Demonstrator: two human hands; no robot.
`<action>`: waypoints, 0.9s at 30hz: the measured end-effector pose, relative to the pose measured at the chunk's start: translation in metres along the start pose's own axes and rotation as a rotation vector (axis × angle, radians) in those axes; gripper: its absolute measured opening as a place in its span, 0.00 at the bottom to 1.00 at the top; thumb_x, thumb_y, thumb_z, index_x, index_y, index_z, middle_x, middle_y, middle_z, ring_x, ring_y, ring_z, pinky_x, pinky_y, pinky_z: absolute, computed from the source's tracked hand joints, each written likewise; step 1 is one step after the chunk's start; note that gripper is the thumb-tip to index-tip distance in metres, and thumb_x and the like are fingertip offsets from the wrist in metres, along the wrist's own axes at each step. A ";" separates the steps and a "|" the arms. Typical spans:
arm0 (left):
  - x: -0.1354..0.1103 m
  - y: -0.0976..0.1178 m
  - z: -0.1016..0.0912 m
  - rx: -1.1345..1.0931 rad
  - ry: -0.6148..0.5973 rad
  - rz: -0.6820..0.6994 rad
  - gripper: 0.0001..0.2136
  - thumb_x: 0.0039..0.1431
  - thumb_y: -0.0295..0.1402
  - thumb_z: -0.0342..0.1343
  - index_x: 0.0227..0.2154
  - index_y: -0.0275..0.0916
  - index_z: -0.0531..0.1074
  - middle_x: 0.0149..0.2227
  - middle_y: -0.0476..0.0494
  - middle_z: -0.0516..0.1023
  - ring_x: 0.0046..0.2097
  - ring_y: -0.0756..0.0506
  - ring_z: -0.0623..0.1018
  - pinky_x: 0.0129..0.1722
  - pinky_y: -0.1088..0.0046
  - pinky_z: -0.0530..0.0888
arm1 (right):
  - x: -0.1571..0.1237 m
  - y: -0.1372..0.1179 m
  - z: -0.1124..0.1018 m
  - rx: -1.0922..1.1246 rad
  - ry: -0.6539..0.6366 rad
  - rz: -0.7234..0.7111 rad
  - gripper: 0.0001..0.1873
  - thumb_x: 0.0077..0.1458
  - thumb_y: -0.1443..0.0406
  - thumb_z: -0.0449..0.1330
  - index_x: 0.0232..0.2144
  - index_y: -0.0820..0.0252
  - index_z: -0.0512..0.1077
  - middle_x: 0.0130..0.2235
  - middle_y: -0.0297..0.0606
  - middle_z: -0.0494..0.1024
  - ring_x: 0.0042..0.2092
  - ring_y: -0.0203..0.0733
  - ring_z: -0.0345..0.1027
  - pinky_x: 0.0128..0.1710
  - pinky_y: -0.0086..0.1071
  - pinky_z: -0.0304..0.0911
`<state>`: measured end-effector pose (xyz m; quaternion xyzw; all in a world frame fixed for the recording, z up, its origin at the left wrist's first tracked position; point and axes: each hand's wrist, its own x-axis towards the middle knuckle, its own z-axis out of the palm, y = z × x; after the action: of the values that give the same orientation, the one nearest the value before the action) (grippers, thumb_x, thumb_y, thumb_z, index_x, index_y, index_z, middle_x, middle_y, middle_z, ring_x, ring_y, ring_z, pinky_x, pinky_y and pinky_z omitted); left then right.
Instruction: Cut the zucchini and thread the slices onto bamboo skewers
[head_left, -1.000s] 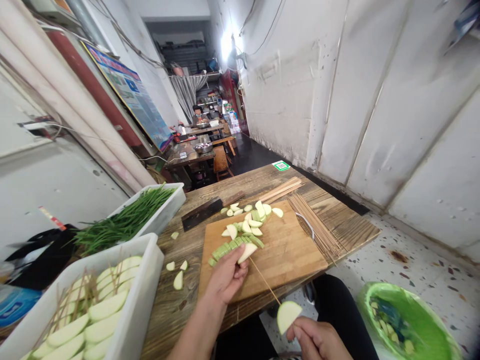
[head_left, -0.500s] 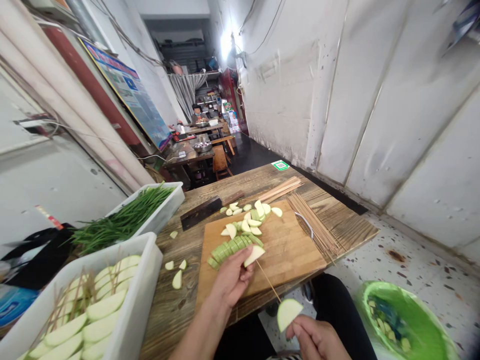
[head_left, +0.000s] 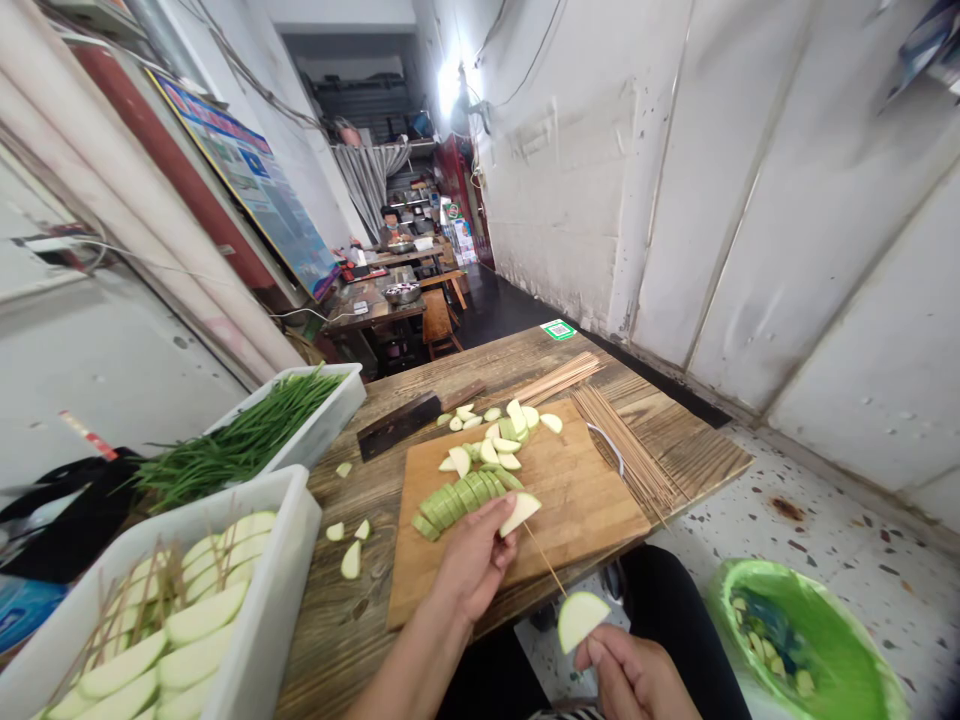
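My left hand (head_left: 480,560) pinches a pale half-round vegetable slice (head_left: 520,512) over the near part of the wooden cutting board (head_left: 577,510). A thin bamboo skewer (head_left: 544,562) runs from that slice to a second half-round slice (head_left: 583,620), green at its rim. Closed fingers of my right hand (head_left: 630,670) grip this second slice at its lower edge, in front of the table. Any skewer end inside the right hand is hidden. Beside my left hand lies a row of cut green slices (head_left: 457,502), with loose pale pieces (head_left: 504,445) behind it.
A dark cleaver (head_left: 401,425) lies beyond the board; bundles of skewers (head_left: 626,450) lie to its right. On the left stand a white tub (head_left: 296,560) of skewered slices and a tray of green stalks (head_left: 240,430). A green-lined bin (head_left: 840,630) stands right. Far back sits a person (head_left: 391,228).
Both hands have shifted slightly, the left one a little to the right with its slice. Each still grips its slice, and the skewer still joins them. The view has moved slightly.
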<state>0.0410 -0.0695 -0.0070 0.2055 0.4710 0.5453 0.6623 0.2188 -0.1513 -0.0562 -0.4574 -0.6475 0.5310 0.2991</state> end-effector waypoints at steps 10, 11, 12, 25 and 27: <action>-0.007 -0.023 0.013 0.041 -0.062 -0.074 0.14 0.40 0.37 0.65 0.26 0.29 0.74 0.21 0.49 0.66 0.19 0.59 0.59 0.14 0.84 0.49 | 0.007 -0.004 -0.002 0.007 0.068 -0.064 0.23 0.60 0.49 0.40 0.26 0.59 0.61 0.19 0.25 0.51 0.20 0.33 0.45 0.18 0.26 0.45; -0.008 -0.026 0.015 0.043 -0.062 -0.068 0.14 0.40 0.37 0.65 0.26 0.30 0.74 0.21 0.49 0.66 0.19 0.59 0.58 0.14 0.84 0.49 | 0.008 -0.004 -0.003 -0.008 0.076 -0.076 0.23 0.61 0.50 0.40 0.26 0.59 0.61 0.19 0.25 0.52 0.20 0.33 0.46 0.19 0.26 0.45; -0.010 -0.030 0.017 0.056 -0.064 -0.073 0.14 0.40 0.38 0.65 0.26 0.30 0.74 0.20 0.49 0.65 0.19 0.59 0.58 0.14 0.83 0.48 | 0.009 -0.004 -0.003 -0.022 0.087 -0.086 0.23 0.61 0.50 0.40 0.26 0.59 0.62 0.19 0.26 0.53 0.20 0.33 0.47 0.19 0.26 0.46; 0.013 0.006 0.003 1.070 0.072 0.731 0.13 0.49 0.30 0.58 0.40 0.44 0.75 0.46 0.39 0.73 0.50 0.38 0.66 0.47 0.64 0.63 | 0.014 -0.005 -0.028 0.085 0.204 -0.064 0.19 0.60 0.52 0.45 0.27 0.58 0.63 0.18 0.23 0.48 0.20 0.33 0.43 0.19 0.27 0.41; 0.028 0.018 -0.002 1.274 0.058 0.791 0.13 0.47 0.24 0.57 0.36 0.44 0.76 0.52 0.38 0.69 0.55 0.35 0.60 0.54 0.56 0.54 | 0.014 -0.004 -0.028 0.101 0.204 -0.056 0.19 0.60 0.52 0.45 0.27 0.59 0.63 0.18 0.23 0.48 0.20 0.33 0.43 0.19 0.27 0.41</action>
<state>0.0288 -0.0391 -0.0051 0.6886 0.6037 0.3698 0.1570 0.2365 -0.1275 -0.0464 -0.4749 -0.5988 0.5051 0.4009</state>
